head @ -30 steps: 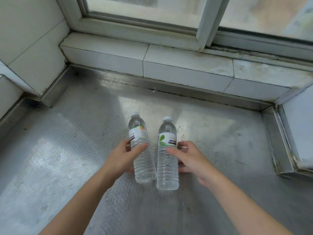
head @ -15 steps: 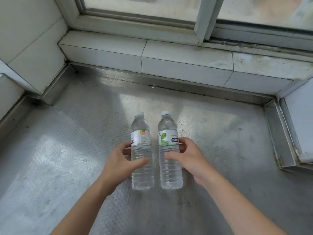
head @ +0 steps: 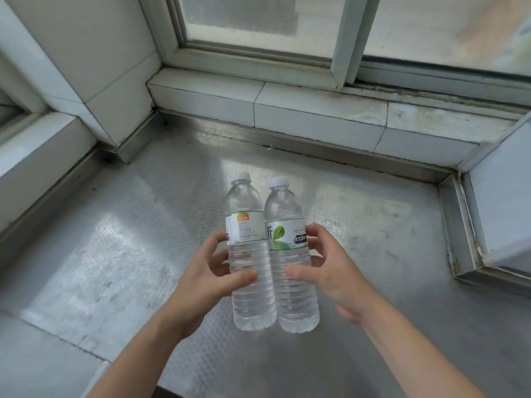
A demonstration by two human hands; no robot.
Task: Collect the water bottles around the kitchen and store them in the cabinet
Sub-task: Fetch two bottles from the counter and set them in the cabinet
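Right now I have both water bottles in the lower middle of the frame, side by side and touching along their bodies. My left hand (head: 207, 285) wraps the orange-label bottle (head: 248, 254), thumb across the ribbed front and fingers (head: 218, 245) curled around its far side; my right hand (head: 327, 271) does the same on the leaf-label bottle (head: 290, 254), thumb on the front ribs and fingers (head: 316, 234) pinching at the label edge. Both stand nearly upright with white caps on, tops leaning slightly toward the upper left. Their bases look lifted just clear of the steel surface (head: 115, 254), though against the glare I cannot be sure they are not resting on it. I judge this to be the pick-up step, with the cabinet, which is not in view, yet to be reached. What worries me is the grip: both holds sit around mid-body on thin, ribbed plastic that seems full of water, so a hard squeeze could buckle a wall and a loose one could let a bottle slide down through the hand. Because the bottles press on each other, turning one hand could knock the other off line. The tiled sill (head: 316, 110) and window frame (head: 339, 38) in the upper frame are well apart from the caps.
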